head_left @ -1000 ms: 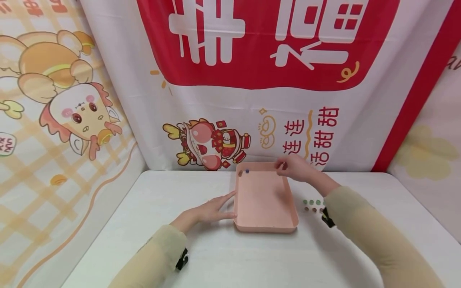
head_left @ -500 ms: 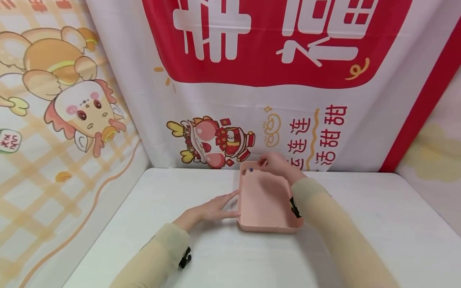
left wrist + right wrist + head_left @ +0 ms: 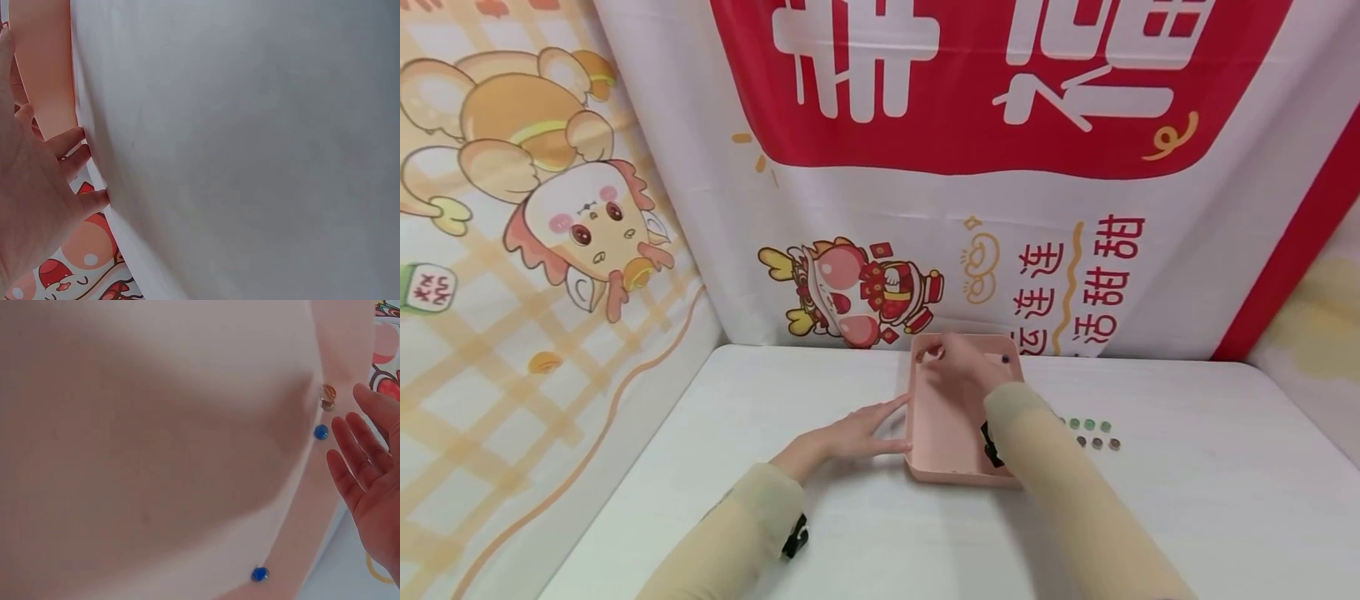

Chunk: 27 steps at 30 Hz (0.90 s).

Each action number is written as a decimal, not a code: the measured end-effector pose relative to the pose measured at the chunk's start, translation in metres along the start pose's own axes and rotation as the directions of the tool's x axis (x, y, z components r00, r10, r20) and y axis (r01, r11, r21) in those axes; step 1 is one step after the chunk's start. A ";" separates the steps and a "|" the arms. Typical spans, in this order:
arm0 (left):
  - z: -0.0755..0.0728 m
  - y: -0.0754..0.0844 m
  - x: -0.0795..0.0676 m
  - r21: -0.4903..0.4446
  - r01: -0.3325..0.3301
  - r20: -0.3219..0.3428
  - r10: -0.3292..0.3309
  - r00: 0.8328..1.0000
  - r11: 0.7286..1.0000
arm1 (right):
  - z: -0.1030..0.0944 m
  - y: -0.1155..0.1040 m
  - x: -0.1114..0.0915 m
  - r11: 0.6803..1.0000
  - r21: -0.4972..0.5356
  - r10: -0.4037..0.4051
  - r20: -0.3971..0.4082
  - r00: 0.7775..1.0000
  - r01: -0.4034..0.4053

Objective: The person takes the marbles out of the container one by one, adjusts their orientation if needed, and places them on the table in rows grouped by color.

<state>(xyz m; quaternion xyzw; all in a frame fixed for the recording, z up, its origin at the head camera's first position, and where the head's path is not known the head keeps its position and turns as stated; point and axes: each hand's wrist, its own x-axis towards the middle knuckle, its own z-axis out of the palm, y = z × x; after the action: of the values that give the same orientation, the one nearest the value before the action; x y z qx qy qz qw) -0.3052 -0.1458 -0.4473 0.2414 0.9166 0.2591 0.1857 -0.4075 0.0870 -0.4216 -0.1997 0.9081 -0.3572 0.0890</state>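
Observation:
A shallow pink tray (image 3: 943, 442) stands on the white table against the back cloth. My left hand (image 3: 850, 433), fingers spread, touches its left side; in the left wrist view, fingertips meet the tray's wall. Over the far left corner is my right hand (image 3: 962, 358), its fingers loosely bent and nothing visible between them. Close to its fingertips, along the wall, lie an amber, glass-like bead (image 3: 328, 393) with a clear-grey piece against it, and a blue bead (image 3: 320, 432). Another blue bead (image 3: 1005, 358) sits in the far right corner.
To the tray's right, a row of green pieces (image 3: 1090, 424) and a row of brown pieces (image 3: 1097, 443) lie on the table, partly hidden by the right sleeve. A printed cloth (image 3: 865, 208) hangs right behind the tray; another patterned wall rises at the left.
My right hand has moved left along the tray's far edge, from the far right corner to the far left one. The far-right blue bead has come into view. The left hand stays in place.

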 end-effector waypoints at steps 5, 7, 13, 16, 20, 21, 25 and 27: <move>-0.001 0.003 -0.001 0.008 0.000 -0.002 0.000 1.000 1.000 | 0.011 0.003 0.008 0.995 -0.028 -0.092 -0.027 0.995 0.091; -0.001 0.004 -0.001 0.012 0.003 -0.004 -0.003 1.000 1.000 | 0.014 0.004 0.011 0.995 -0.032 -0.098 -0.027 0.995 0.097; 0.000 0.003 -0.002 0.009 0.020 -0.002 -0.020 1.000 1.000 | 0.025 0.009 0.018 0.993 -0.105 -0.053 0.006 0.999 0.054; 0.000 0.004 -0.002 0.003 0.027 -0.001 -0.027 1.000 1.000 | 0.027 0.011 0.019 0.981 -0.186 -0.063 0.004 0.998 0.063; 0.001 0.004 -0.002 0.001 0.030 -0.003 -0.030 1.000 1.000 | 0.029 0.012 0.020 0.971 -0.230 -0.073 -0.011 0.997 0.069; 0.001 0.004 -0.002 0.001 0.030 -0.003 -0.030 1.000 1.000 | 0.029 0.012 0.020 0.975 -0.215 -0.060 -0.012 0.998 0.056; 0.000 0.005 -0.003 0.001 0.035 0.004 -0.035 0.999 0.999 | 0.028 0.010 0.017 0.982 -0.187 -0.026 -0.025 0.999 0.021; 0.000 0.006 -0.004 0.000 0.034 0.003 -0.034 0.999 0.999 | 0.027 0.009 0.016 0.985 -0.174 -0.009 -0.035 0.999 0.003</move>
<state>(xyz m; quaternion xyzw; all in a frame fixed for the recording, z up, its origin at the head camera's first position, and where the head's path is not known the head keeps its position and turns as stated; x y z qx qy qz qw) -0.3002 -0.1430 -0.4426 0.2260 0.9204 0.2554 0.1913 -0.4161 0.0699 -0.4472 -0.2029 0.9366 -0.2805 0.0538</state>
